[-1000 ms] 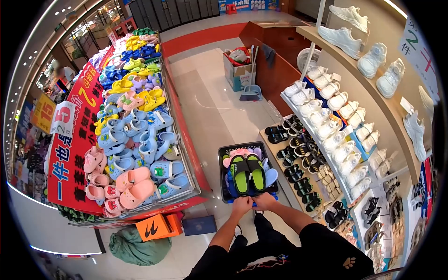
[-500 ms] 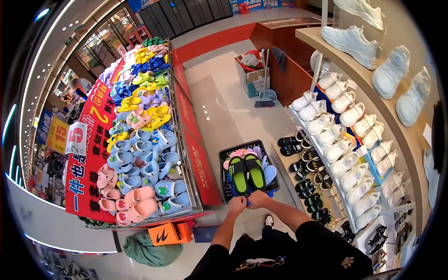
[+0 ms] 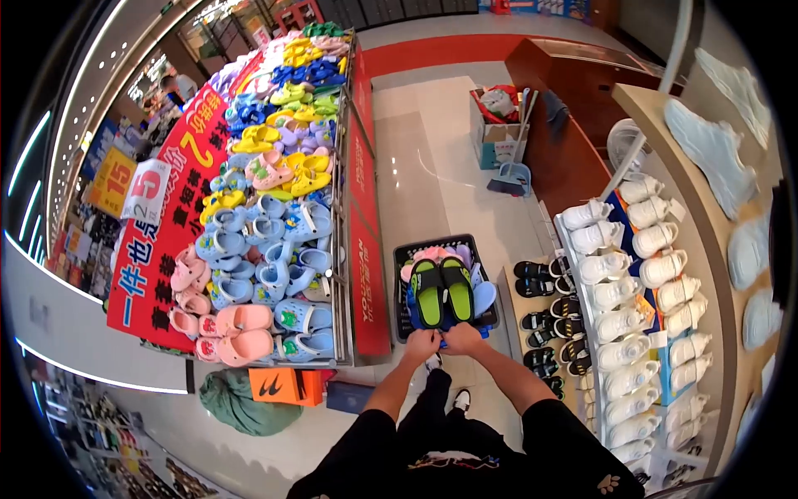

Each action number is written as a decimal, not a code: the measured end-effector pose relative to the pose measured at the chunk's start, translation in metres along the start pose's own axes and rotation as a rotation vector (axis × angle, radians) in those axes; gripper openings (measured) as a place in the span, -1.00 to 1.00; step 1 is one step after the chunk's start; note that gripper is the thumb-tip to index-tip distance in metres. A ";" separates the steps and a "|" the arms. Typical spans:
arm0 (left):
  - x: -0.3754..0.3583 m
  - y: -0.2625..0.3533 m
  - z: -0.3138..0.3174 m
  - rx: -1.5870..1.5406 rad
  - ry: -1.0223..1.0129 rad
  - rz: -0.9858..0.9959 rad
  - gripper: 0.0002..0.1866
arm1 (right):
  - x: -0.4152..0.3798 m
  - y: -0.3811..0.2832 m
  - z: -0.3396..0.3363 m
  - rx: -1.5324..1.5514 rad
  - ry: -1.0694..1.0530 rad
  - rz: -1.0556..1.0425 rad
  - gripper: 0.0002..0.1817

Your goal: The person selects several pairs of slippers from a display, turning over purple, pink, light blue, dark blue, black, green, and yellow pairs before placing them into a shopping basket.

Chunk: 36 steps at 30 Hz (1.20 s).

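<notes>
Both hands are closed at the near end of a black basket (image 3: 399, 287), where a bit of blue handle (image 3: 443, 342) shows between them. My left hand (image 3: 421, 343) grips its left part and my right hand (image 3: 463, 338) its right part. On top in the basket lies a pair of black slides (image 3: 457, 287) with bright green footbeds, side by side, toes away from me. Pink clogs (image 3: 431, 253) and a light blue clog (image 3: 485, 297) poke out around the slides. What lies underneath is hidden.
Left of me stands a display heaped with colourful clogs (image 3: 270, 279), with a red banner (image 3: 166, 241). White shoes (image 3: 619, 324) and dark sandals (image 3: 536, 287) line racks on the right. Ahead are a box (image 3: 499, 141) and a dustpan (image 3: 509, 180). An orange shoebox (image 3: 287, 387) sits low left.
My feet have stepped, and the view has shifted so the clog display and box sit differently in it. Both hands keep their grip on the basket, with the slides still on top.
</notes>
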State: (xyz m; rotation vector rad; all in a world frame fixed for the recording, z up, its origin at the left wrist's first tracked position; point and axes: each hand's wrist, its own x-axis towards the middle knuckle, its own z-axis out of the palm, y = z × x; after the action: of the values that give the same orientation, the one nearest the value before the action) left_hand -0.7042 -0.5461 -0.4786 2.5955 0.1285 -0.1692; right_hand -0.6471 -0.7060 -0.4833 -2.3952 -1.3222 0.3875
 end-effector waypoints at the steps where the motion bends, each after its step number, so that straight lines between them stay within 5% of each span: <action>1: 0.007 0.002 -0.001 -0.021 0.013 0.011 -0.62 | 0.003 0.004 -0.002 0.005 0.007 0.008 -0.53; 36: 0.231 -0.054 -0.049 -0.132 0.057 0.028 -0.66 | 0.199 0.151 -0.055 -0.042 0.010 -0.092 -0.55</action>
State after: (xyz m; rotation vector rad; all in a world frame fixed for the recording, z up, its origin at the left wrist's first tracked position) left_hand -0.4782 -0.4614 -0.4973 2.4699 0.1198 -0.0745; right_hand -0.4077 -0.6201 -0.5138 -2.3565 -1.4443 0.3245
